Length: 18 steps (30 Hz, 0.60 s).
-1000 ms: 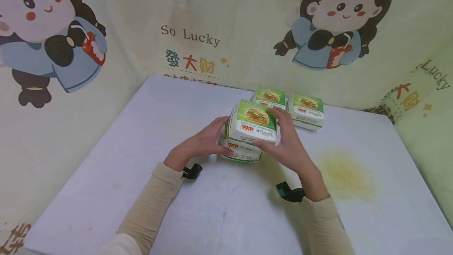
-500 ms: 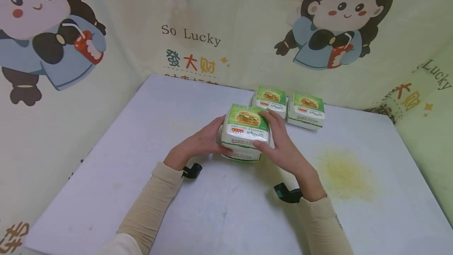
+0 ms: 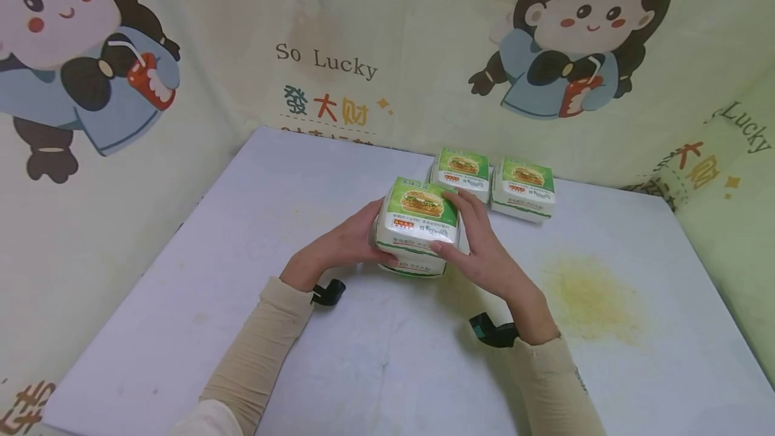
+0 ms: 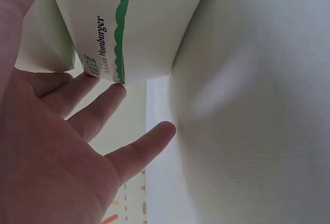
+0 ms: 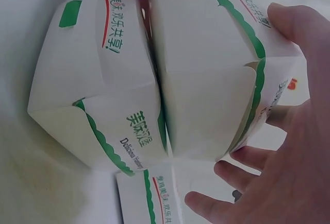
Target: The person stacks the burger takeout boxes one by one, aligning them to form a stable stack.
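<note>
Two white-and-green burger boxes are stacked near the table's middle in the head view. My right hand [image 3: 487,247] grips the upper burger box [image 3: 422,210] from the right, thumb on its front and fingers toward the back. The lower burger box [image 3: 419,266] stands on the table, its lid covered by the upper one. Around its left side my left hand [image 3: 348,237] holds it, thumb at the front near the seam. In the left wrist view, fingertips touch the lower box's printed side [image 4: 149,28]. The right wrist view shows the two boxes' bases and lids meeting at a narrow seam.
Two more burger boxes, a left one [image 3: 463,165] and a right one [image 3: 524,187], stand side by side at the back of the white table [image 3: 363,369]. A printed cloth wall [image 3: 424,39] rises behind it. A yellow stain [image 3: 593,298] marks the table at right.
The upper burger box has moved left and down onto the lower box, my right hand going with it. My left hand and the lower box stay nearly still.
</note>
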Each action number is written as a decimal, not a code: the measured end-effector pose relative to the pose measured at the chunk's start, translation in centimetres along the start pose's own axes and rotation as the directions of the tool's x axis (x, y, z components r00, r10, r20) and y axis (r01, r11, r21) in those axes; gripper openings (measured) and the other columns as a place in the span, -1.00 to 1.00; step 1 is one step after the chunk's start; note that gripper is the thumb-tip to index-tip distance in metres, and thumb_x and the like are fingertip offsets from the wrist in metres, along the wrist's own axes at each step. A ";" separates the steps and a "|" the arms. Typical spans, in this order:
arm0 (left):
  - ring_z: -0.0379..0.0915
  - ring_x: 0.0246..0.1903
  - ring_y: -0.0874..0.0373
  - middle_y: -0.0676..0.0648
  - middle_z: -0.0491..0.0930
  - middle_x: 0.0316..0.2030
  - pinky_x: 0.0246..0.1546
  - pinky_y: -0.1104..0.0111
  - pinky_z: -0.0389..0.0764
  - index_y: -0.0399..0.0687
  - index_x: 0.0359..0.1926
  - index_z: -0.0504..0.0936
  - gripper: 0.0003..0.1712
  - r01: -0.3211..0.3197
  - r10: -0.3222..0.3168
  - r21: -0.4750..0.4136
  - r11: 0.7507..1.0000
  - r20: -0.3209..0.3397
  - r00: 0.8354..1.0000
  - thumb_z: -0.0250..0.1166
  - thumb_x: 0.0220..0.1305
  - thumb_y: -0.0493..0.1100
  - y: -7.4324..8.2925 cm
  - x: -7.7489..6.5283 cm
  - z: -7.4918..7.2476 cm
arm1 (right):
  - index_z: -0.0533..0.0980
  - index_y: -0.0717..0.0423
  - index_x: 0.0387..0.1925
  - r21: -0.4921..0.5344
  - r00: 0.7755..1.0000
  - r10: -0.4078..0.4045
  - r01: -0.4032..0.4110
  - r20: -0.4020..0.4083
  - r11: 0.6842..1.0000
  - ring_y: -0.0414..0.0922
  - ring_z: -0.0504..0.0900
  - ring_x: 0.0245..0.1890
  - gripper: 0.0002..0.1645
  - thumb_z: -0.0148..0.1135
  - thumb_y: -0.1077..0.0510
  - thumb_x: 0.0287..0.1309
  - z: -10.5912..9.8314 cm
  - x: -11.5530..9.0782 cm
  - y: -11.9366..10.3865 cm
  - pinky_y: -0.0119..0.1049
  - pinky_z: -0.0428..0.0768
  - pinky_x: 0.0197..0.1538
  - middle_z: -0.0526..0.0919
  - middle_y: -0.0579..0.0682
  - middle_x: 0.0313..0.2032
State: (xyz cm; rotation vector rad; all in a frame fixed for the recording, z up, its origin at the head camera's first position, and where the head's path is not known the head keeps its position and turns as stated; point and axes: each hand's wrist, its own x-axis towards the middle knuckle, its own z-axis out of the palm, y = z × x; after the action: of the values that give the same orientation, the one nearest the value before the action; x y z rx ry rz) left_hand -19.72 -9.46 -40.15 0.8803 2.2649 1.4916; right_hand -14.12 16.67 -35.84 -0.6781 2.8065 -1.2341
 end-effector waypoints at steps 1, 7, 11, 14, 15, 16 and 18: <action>0.37 0.20 0.22 0.17 0.50 0.17 0.41 0.12 0.26 0.28 0.33 0.29 0.04 -0.002 0.002 0.002 1.000 -0.001 1.000 0.67 -0.17 -0.08 0.0 0.0 0.0 | 0.00 -0.22 0.52 -0.003 1.000 0.001 -0.001 0.001 1.000 -0.01 -0.05 0.50 -0.04 0.27 -0.15 0.23 0.0 0.0 0.0 0.23 0.19 0.44 -0.15 -0.05 0.54; 0.35 0.21 0.21 0.16 0.49 0.18 0.42 0.09 0.24 0.27 0.34 0.28 0.03 0.000 0.000 0.004 1.000 -0.002 1.000 0.66 -0.15 -0.08 -0.1 -0.1 0.0 | -0.02 -0.25 0.52 0.004 1.000 0.000 0.000 0.007 1.000 -0.02 -0.06 0.51 -0.01 0.30 -0.15 0.21 -0.2 -0.1 0.0 0.24 0.19 0.43 -0.15 -0.07 0.54; 0.34 0.22 0.20 0.15 0.48 0.18 0.43 0.09 0.22 0.24 0.34 0.28 0.03 -0.004 0.004 0.010 1.000 -0.006 1.000 0.66 -0.14 -0.08 0.0 -0.1 0.0 | -0.02 -0.25 0.53 0.000 1.000 -0.001 0.001 0.004 1.000 -0.01 -0.06 0.51 0.00 0.31 -0.16 0.21 -0.2 -0.1 0.0 0.25 0.18 0.43 -0.15 -0.05 0.54; 0.32 0.23 0.21 0.16 0.47 0.18 0.43 0.10 0.21 0.25 0.34 0.28 0.05 -0.007 0.007 0.028 1.000 -0.016 1.000 0.67 -0.16 -0.08 0.1 -0.2 0.0 | -0.03 -0.25 0.53 -0.009 1.000 -0.004 0.004 0.002 1.000 0.00 -0.06 0.51 0.01 0.31 -0.15 0.21 -0.2 -0.1 0.0 0.27 0.17 0.43 -0.14 -0.01 0.55; 0.32 0.23 0.22 0.17 0.47 0.18 0.44 0.11 0.21 0.25 0.35 0.27 0.06 -0.007 0.008 0.034 0.999 -0.018 1.000 0.67 -0.17 -0.08 0.1 -0.2 0.0 | -0.03 -0.26 0.53 -0.011 1.000 -0.004 0.004 0.002 1.000 0.00 -0.06 0.51 0.01 0.31 -0.15 0.21 -0.2 -0.1 0.0 0.27 0.17 0.43 -0.14 -0.01 0.55; 0.31 0.23 0.22 0.18 0.46 0.19 0.44 0.11 0.20 0.26 0.35 0.26 0.07 -0.007 0.008 0.039 0.999 -0.019 1.000 0.67 -0.18 -0.08 0.1 -0.2 0.0 | -0.03 -0.26 0.53 -0.011 1.000 -0.005 0.005 0.003 1.000 0.00 -0.06 0.51 0.01 0.31 -0.14 0.21 -0.2 -0.1 0.0 0.27 0.17 0.43 -0.14 0.00 0.55; 0.30 0.25 0.21 0.17 0.45 0.20 0.45 0.11 0.19 0.25 0.36 0.25 0.08 -0.012 0.013 0.043 0.999 -0.018 1.000 0.67 -0.18 -0.09 0.2 -0.2 0.0 | -0.04 -0.27 0.53 -0.012 1.000 -0.006 0.006 0.007 1.000 0.00 -0.06 0.51 0.02 0.31 -0.14 0.21 -0.3 -0.1 0.0 0.27 0.18 0.43 -0.14 0.00 0.55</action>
State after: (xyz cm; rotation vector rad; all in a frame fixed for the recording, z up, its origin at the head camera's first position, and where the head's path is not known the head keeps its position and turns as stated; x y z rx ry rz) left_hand -19.51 -9.51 -39.98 0.8983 2.3162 1.4672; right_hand -14.12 16.89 -35.67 -0.6906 2.8111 -1.2141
